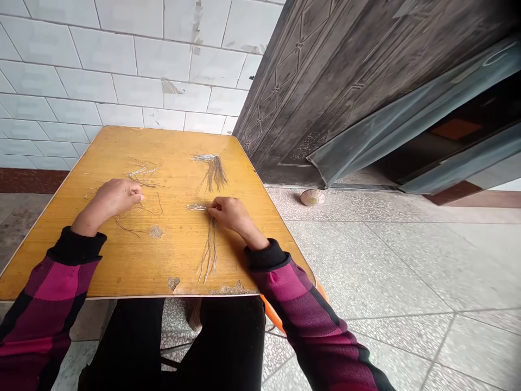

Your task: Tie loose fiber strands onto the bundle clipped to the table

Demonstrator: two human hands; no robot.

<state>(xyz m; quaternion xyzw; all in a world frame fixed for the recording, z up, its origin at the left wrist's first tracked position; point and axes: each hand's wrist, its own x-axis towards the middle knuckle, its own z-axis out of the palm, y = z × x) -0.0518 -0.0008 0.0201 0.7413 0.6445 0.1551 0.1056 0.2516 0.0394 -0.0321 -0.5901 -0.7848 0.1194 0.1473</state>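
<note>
My right hand is closed on a small bundle of thin wires at the right of the table. Their silvery ends stick out to the left of the fingers, and the longer strands run towards the front edge. Beyond this hand lies another bundle of bent wires, silvery on one arm and brown on the other. My left hand hovers low over the left side with thumb and fingers pinched together; what they hold, if anything, is too small to make out. Loose wires and a curled strand lie around it.
The yellow wooden table has chipped spots near its front edge. Behind it rises a white tiled wall. A dark carved door stands at the right, with a ball on the floor before it.
</note>
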